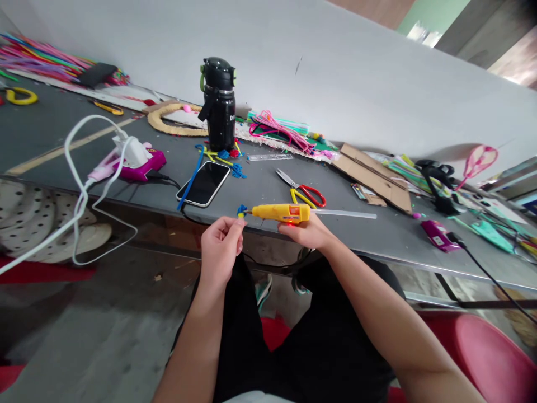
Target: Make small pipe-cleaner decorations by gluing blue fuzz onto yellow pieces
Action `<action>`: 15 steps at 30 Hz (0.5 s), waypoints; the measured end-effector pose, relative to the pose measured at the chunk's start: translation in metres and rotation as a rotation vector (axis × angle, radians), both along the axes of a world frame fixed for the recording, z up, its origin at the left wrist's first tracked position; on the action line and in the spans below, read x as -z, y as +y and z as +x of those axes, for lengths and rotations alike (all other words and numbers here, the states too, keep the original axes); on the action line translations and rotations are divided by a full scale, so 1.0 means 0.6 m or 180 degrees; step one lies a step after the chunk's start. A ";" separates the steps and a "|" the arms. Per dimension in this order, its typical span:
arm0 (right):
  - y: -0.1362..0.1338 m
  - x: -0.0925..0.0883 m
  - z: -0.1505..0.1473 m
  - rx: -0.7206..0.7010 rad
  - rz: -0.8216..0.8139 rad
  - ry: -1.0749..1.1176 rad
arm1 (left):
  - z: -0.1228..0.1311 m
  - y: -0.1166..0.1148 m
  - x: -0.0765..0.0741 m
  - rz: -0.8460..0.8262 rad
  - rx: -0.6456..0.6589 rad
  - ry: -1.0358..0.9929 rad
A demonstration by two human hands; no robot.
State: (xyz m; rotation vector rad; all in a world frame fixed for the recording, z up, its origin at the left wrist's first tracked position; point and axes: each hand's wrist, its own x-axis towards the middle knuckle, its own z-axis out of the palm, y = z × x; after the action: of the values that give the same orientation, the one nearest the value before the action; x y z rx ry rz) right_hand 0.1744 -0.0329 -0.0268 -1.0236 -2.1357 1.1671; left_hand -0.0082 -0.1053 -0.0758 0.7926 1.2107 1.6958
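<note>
My right hand (304,230) is wrapped round a yellow glue gun (279,212), whose tip points left and whose red light is lit. A clear glue stick (346,214) sticks out of its back end. At the tip is a small blue and yellow piece (241,211), just above the fingertips of my left hand (223,242). These fingers are pinched together and seem to hold that piece from below. Red-handled scissors (308,193) lie open on the grey table (260,190) behind the gun. A phone (205,183) with a blue strip across its edge lies to the left.
A black bottle (220,112) stands behind the phone among small blue, yellow and red pieces. Purple power sockets (145,165) with white cables sit at the left, another (439,235) at the right. Cardboard strips (373,176) and pink pipe cleaners (279,131) lie near the wall.
</note>
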 end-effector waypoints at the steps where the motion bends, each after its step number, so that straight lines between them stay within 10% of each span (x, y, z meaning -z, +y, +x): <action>1: 0.000 0.001 0.000 -0.0020 0.0024 -0.0009 | 0.000 0.000 0.000 -0.0001 0.0003 0.0001; 15: -0.006 0.001 0.003 -0.0017 0.0959 -0.0213 | 0.000 0.002 0.006 0.0003 0.0015 -0.0061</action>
State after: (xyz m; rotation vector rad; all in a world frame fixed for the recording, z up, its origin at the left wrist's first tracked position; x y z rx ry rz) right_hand 0.1761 -0.0367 -0.0273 -0.9303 -2.2799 0.7897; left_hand -0.0084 -0.1043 -0.0795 0.7777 1.1941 1.6966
